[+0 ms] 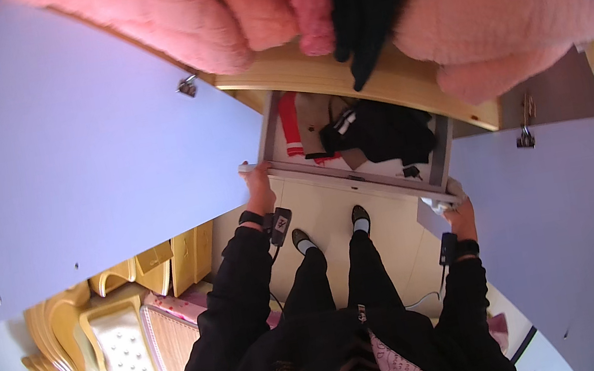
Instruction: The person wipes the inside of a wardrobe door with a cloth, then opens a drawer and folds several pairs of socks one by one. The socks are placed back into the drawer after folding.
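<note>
A grey drawer stands pulled out of a wooden wardrobe, between its two doors. My left hand grips the drawer's front at its left corner. At the right corner, my right hand holds the drawer's front, with a whitish cloth in or under the fingers. Inside the drawer lie a black garment, a grey-brown folded cloth, a red cloth with white stripes and a small black item. My fingertips are partly hidden by the drawer's edge.
Pink fluffy garments and a dark garment hang above the wooden shelf edge. The left door and right door stand open, each with a metal hinge. Ornate bed furniture is at lower left.
</note>
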The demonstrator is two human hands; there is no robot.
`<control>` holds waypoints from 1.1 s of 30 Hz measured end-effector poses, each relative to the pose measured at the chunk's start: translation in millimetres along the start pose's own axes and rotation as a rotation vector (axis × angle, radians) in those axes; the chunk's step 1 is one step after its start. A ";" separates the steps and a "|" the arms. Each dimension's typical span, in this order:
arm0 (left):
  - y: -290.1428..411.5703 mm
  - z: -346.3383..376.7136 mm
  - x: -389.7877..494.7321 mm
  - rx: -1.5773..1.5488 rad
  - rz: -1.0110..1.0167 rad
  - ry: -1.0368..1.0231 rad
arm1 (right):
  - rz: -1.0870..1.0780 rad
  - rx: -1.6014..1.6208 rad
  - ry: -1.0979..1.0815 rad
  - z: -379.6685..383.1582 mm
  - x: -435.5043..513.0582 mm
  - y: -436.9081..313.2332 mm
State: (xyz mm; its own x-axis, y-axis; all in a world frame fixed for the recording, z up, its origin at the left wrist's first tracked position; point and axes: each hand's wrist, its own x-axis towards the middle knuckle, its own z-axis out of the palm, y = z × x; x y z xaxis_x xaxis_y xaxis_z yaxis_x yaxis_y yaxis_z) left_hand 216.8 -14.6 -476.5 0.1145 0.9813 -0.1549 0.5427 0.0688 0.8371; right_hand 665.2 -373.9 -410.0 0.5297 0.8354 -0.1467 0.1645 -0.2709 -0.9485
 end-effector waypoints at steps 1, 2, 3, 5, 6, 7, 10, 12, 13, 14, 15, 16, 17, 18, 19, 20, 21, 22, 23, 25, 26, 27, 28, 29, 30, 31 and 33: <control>-0.9 4.7 0.0 -0.025 -0.085 -0.017 | -0.119 -0.125 -0.023 -9.6 4.1 4.4; 2.2 8.6 0.0 -0.083 -0.075 0.006 | 0.164 0.265 0.016 -15.5 9.1 10.7; 9.4 12.0 -0.9 -0.160 -0.131 0.025 | 0.443 0.613 0.068 -19.7 16.6 16.1; 35.9 16.0 -3.9 -0.431 -0.326 0.163 | 0.776 0.824 0.214 -30.1 27.8 17.9; 53.4 16.6 -6.5 -0.487 -0.433 0.219 | 0.673 0.763 0.197 -32.2 34.4 13.8; 70.4 11.9 -9.8 -0.554 -0.503 0.265 | 0.597 0.658 0.247 -35.1 36.5 4.0; 108.2 -3.0 -18.3 -0.616 -0.595 0.194 | 0.396 0.476 0.357 -36.3 36.6 -55.8; 116.8 -7.3 -19.2 -0.682 -0.577 0.147 | 0.236 0.486 0.301 -35.8 34.6 -108.8; 116.5 -7.0 -19.4 -0.713 -0.574 0.136 | 0.268 0.547 0.256 -34.0 36.4 -135.6; 113.8 -6.5 -20.2 -0.739 -0.548 0.130 | 0.256 0.631 0.166 -30.2 39.2 -161.1; 109.8 -6.4 -22.4 -0.755 -0.544 0.131 | 0.248 0.714 0.073 -24.6 40.8 -184.6; 106.0 -6.4 -25.0 -0.776 -0.521 0.132 | 0.226 0.695 0.002 -15.8 42.7 -205.7; 102.2 -9.2 -30.4 -0.682 -0.425 0.115 | 0.205 0.676 -0.073 -3.9 44.8 -223.9; 99.6 -13.2 -38.9 -0.590 -0.314 0.101 | 0.184 0.657 -0.154 9.1 48.3 -239.6; 99.2 -19.2 -47.6 -0.591 -0.321 0.074 | 0.211 0.644 -0.268 24.2 50.9 -252.6; 100.7 -26.1 -56.7 -0.590 -0.328 0.047 | 0.248 0.649 -0.386 41.0 53.8 -262.0; 102.3 -36.2 -68.5 -0.690 -0.451 -0.001 | 0.289 0.592 -0.379 66.1 60.7 -265.3; 105.2 -44.1 -79.9 -0.813 -0.526 -0.035 | 0.394 0.505 -0.324 89.9 69.1 -267.4; 108.1 -52.2 -87.8 -0.763 -0.576 -0.098 | 0.306 0.546 -0.414 110.6 82.7 -268.8; 106.7 -71.2 -114.8 -0.828 -0.598 -0.135 | 0.204 0.539 -0.436 163.2 128.0 -268.1; 104.0 -78.2 -129.2 -0.854 -0.597 -0.144 | 0.094 0.566 -0.473 194.3 155.3 -266.5; 100.0 -83.6 -143.0 -0.868 -0.588 -0.149 | 0.030 0.451 -0.437 226.5 186.9 -266.1; 94.7 -88.9 -157.3 -0.873 -0.582 -0.145 | -0.103 0.383 -0.480 259.5 219.3 -265.9; 88.1 -95.9 -172.6 -0.858 -0.601 -0.131 | -0.067 0.218 -0.428 294.1 250.6 -266.1; 82.6 -102.0 -187.9 -0.841 -0.594 -0.134 | -0.079 0.080 -0.429 328.1 278.0 -266.1; 78.9 -106.0 -203.1 -0.808 -0.616 -0.125 | -0.185 0.080 -0.470 360.5 296.6 -263.4; 72.8 -119.8 -230.6 -0.783 -0.669 -0.071 | -0.728 -0.272 -0.348 414.6 316.8 -260.0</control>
State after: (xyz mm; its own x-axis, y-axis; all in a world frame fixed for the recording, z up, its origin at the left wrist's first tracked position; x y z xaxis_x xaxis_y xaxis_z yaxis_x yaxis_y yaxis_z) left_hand 130.3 -214.4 -317.0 0.0510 0.6878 -0.7241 -0.1775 0.7198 0.6711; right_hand 445.3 159.5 -326.4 -0.0641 0.9331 0.3538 0.5827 0.3228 -0.7458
